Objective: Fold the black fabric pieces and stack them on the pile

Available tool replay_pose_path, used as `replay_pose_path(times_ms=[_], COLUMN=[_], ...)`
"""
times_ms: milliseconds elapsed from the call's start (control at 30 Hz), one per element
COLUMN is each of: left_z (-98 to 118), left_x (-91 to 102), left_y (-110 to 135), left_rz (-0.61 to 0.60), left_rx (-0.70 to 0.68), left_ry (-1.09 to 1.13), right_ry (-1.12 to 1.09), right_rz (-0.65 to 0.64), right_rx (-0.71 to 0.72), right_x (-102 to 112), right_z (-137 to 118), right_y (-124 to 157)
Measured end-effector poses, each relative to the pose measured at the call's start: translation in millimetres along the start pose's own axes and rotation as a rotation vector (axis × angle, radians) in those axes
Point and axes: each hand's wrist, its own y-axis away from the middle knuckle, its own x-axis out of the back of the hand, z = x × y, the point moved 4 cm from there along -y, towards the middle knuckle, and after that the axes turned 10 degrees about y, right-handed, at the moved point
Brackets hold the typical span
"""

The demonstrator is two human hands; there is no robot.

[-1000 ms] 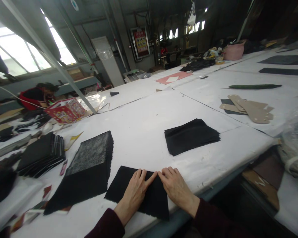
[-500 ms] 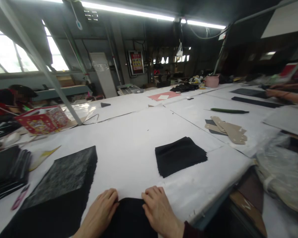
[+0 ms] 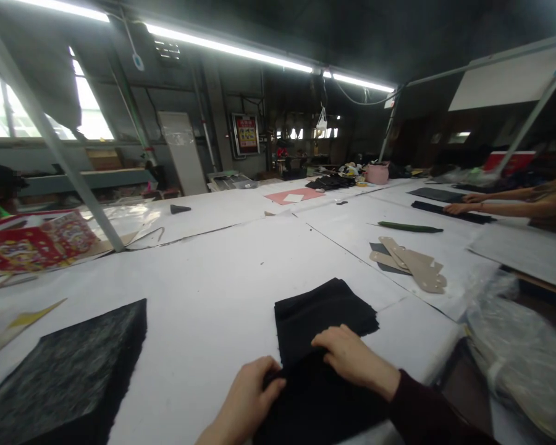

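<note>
A piece of black fabric [image 3: 310,402] hangs between my two hands, its far edge over the near side of a stack of black fabric pieces [image 3: 324,309] on the white table. My left hand [image 3: 254,389] pinches the left corner between thumb and fingers. At the far edge's right side, my right hand [image 3: 352,355] is closed on the same piece, fingertips curled over it. To the left lies a larger pile of black fabric [image 3: 74,364] with a mottled grey face on top.
Tan card templates [image 3: 410,262] and a green cucumber-like object [image 3: 410,227] lie right of centre. A co-worker's hands [image 3: 466,204] rest on dark fabric at the far right. A clear plastic bag [image 3: 519,352] bulges by the right edge; a metal pole [image 3: 74,167] stands left.
Both hands have carried the black fabric piece forward and to the right, up to the stack. The view has turned right, and the co-worker's hands have shifted along the dark strip.
</note>
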Motion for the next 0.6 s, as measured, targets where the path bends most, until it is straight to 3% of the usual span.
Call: replay_pose_path(times_ms=[100, 200, 267, 433, 600], left_z=[30.3, 45.1, 42.7, 10.7, -1.3], left_x=[-13.1, -17.1, -18.9, -15.9, -9.3], left_y=[-56.7, -94.9, -112.5, -141.4, -140.5], left_rz=[0.183, 0.406, 0.443, 0.409, 0.417], left_rx=[-0.012, -0.135, -0.156, 0.014, 0.055], left_ry=[-0.011, -0.162, -0.191, -0.112, -0.043], right_ry=[0.248, 0.300, 0.316, 0.304, 0.285], right_rz=[0.017, 0.058, 0.106, 0.212, 0.269], right_rx=[-0.026, -0.082, -0.112, -0.157, -0.124], right_x=[26.8, 27.9, 17.7, -28.2, -67.2], right_z=[46.2, 78.6, 90.8, 99.5, 108.0], right_y=[-35.1, -68.4, -84.8, -102.3, -101.2])
